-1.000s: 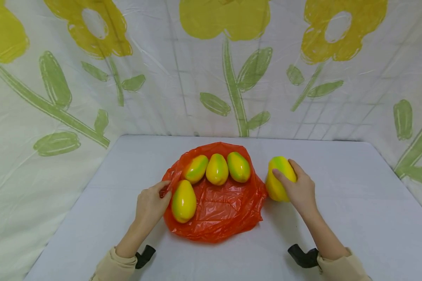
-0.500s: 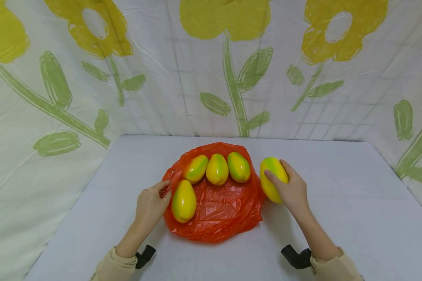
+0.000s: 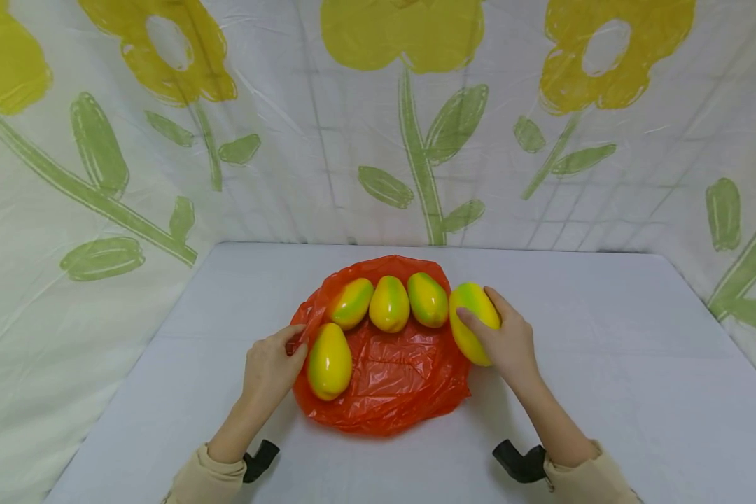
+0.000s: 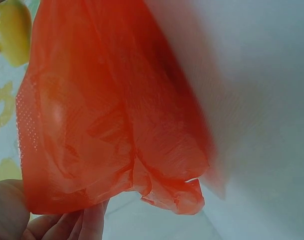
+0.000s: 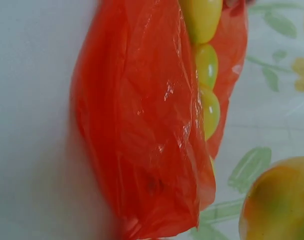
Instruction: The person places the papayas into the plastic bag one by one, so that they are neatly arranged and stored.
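Note:
A red plastic bag (image 3: 390, 364) sits open on the table, its mouth facing up. Several glossy yellow-green papayas lie inside: three along the back and one papaya (image 3: 330, 362) at the left. My left hand (image 3: 273, 360) pinches the bag's left rim between thumb and fingers; the left wrist view shows the bag's film (image 4: 92, 125) hanging from that grip. My right hand (image 3: 507, 341) holds another papaya (image 3: 469, 315), thumb on the near side and fingers behind. That papaya overlaps the bag's right rim in the head view and shows at the lower right corner in the right wrist view (image 5: 281, 205).
The bag stands on a white-covered table (image 3: 636, 350). Behind the table hangs a white curtain (image 3: 277, 175) printed with yellow flowers. Black wrist mounts (image 3: 261, 460) stick out by both sleeves.
My right hand has moved left with the papaya, from beside the bag to over its right rim. The left hand and the papayas in the bag have stayed in place.

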The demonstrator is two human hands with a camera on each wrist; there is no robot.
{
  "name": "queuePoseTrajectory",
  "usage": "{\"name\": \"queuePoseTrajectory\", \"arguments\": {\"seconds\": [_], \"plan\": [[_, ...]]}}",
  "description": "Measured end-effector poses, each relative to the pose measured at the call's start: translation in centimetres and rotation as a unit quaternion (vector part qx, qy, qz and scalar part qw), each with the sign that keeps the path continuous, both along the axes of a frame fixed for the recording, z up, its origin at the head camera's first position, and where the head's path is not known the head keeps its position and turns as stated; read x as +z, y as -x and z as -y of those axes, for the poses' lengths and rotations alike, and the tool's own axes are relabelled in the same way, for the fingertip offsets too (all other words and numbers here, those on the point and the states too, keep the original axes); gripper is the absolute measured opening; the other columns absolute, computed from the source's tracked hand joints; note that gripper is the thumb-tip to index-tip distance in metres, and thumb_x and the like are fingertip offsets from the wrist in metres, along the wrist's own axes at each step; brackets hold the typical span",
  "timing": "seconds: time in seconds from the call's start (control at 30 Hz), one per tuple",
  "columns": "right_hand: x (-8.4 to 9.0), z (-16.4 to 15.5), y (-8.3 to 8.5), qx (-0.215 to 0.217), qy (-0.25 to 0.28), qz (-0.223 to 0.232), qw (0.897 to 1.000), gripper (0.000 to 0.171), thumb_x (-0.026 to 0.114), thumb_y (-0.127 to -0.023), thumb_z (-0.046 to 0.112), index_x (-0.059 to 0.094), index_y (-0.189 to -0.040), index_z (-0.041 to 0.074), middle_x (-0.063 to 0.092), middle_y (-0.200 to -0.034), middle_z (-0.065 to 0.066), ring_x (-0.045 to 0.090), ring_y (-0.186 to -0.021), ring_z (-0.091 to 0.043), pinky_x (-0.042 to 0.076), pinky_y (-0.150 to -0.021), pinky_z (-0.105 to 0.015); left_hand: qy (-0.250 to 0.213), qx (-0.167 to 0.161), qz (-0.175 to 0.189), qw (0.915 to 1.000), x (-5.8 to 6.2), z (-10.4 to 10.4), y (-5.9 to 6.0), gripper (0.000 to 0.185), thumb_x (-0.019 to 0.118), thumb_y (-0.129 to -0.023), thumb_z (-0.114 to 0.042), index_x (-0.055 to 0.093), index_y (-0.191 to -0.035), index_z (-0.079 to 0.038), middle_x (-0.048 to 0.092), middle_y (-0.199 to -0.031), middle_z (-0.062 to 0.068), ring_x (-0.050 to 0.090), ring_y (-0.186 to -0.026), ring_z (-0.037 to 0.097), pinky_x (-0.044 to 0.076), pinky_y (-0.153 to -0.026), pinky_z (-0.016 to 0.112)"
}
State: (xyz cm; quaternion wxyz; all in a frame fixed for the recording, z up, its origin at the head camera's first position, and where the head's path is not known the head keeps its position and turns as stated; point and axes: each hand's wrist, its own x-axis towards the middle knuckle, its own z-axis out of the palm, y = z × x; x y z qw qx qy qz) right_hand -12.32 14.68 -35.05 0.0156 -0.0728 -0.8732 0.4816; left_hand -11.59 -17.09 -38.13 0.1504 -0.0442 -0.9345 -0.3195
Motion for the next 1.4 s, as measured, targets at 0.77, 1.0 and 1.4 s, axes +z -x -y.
{"name": "queuePoseTrajectory", "arguments": {"seconds": [0.77,1.0,1.4], "plan": [[-0.9,4.1,-0.1,0.046,0.008,-0.026,0.999,0.073,0.065,-0.091,0.039,0.038,-0.148,0.002,0.049,-0.14,-0.02,0.054,-0.105,-0.032,0.049,-0.083,-0.043,-0.005,0.003,0.005,1.0,0.0,0.1,-0.1,0.024,0.066,-0.085,0.001,0.07,-0.108,0.007,0.071,-0.084,0.019,0.059,-0.059,0.023,0.048,-0.051,0.025],[-1.4,5.5,-0.5,0.045,0.007,-0.015,0.999,0.074,0.066,-0.09,0.04,0.04,-0.147,0.002,0.046,-0.142,-0.022,0.049,-0.119,-0.036,0.044,-0.096,-0.051,-0.008,0.003,0.007,0.9999,0.0,0.1,-0.1,0.024,0.066,-0.085,0.001,0.07,-0.108,0.007,0.071,-0.084,0.019,0.057,-0.056,0.021,0.045,-0.049,0.023],[-3.4,7.6,-1.0,0.068,0.013,-0.005,0.998,0.069,0.066,-0.089,0.039,0.044,-0.144,0.003,0.053,-0.136,-0.016,0.052,-0.112,-0.031,0.048,-0.091,-0.048,-0.007,0.005,0.012,0.9999,-0.1,0.2,0.0,0.025,0.066,-0.085,0.001,0.07,-0.109,0.007,0.071,-0.085,0.02,0.06,-0.059,0.023,0.049,-0.051,0.026]]}}
